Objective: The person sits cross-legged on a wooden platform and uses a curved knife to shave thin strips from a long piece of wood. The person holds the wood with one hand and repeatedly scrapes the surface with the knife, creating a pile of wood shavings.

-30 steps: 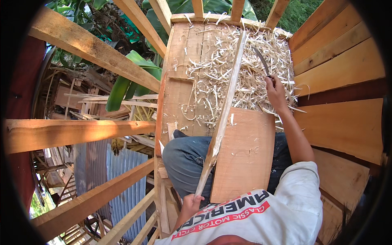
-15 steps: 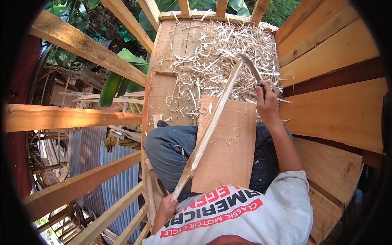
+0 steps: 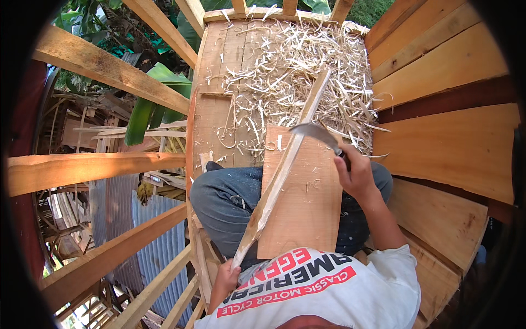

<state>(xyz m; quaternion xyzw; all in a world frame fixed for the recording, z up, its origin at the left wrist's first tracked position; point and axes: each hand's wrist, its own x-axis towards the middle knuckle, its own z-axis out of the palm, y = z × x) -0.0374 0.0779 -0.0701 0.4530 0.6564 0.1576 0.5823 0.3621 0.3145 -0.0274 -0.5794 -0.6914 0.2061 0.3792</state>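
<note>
From where I stand, the curved knife (image 3: 315,132) is the worry. Its blade lies across the long wooden stick (image 3: 286,164), and though it seems to meet the wood, I can't tell from above whether the edge bites. If it skipped off a knot or a hard patch, it could swing on toward the jeans (image 3: 218,189) or the lower grip, since the stick slants straight back to the body. A stroke set too steep might gouge the wood. The stick could also roll or slide on the flat board (image 3: 301,205) laid over the lap, because I see only one end of it gripped.

As for the hands, the right hand (image 3: 357,172) is closed around the knife's dark handle, above the right edge of the board, with the blade reaching left. The left hand (image 3: 226,278) is wrapped tight around the stick's near end, low by the white shirt (image 3: 329,285) and well apart from the blade. The stick runs from that fist past the left thigh and across the board, its far end out over the pale curled shavings (image 3: 329,49) on the plank floor (image 3: 219,63).
</note>
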